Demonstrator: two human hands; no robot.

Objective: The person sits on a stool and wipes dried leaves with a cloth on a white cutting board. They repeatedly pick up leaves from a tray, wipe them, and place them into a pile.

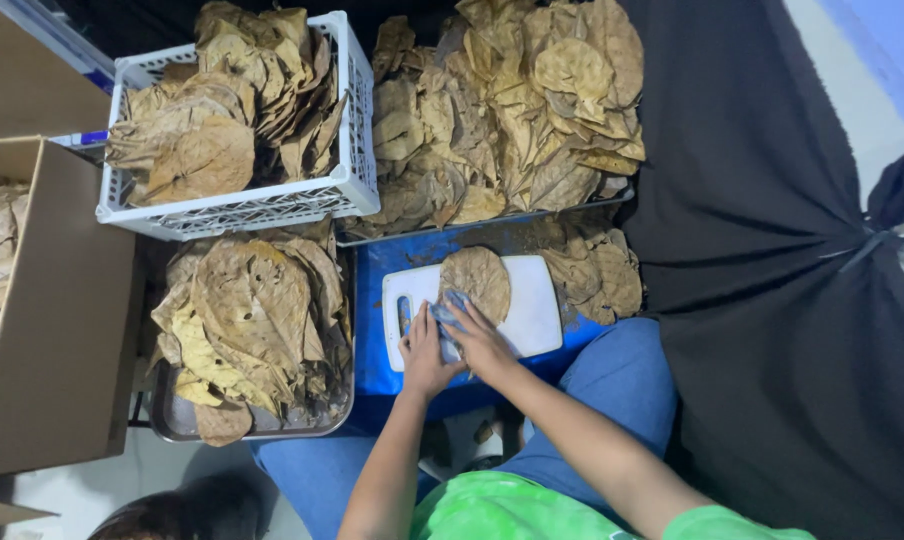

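Fingers: my right hand (pixel 480 338) presses its fingers together on a small grey-blue cloth (pixel 448 318); my left hand (pixel 424 352) lies curled beside it, its fingertips touching the same cloth.
Leaf: one round, dry brown leaf (pixel 477 281) lies flat on the white plastic cutting board (pixel 532 315), just above both hands, its lower edge touching the cloth.
Board: it rests on a blue plastic lid (pixel 372 330) across my lap.
Surroundings: a metal tray of brown leaves (pixel 252 320) sits to my left, a white lattice basket (pixel 357 130) above it.
Risk: I judge the brittle leaf could crack if the cloth drags hard; the board could slide on the lid.
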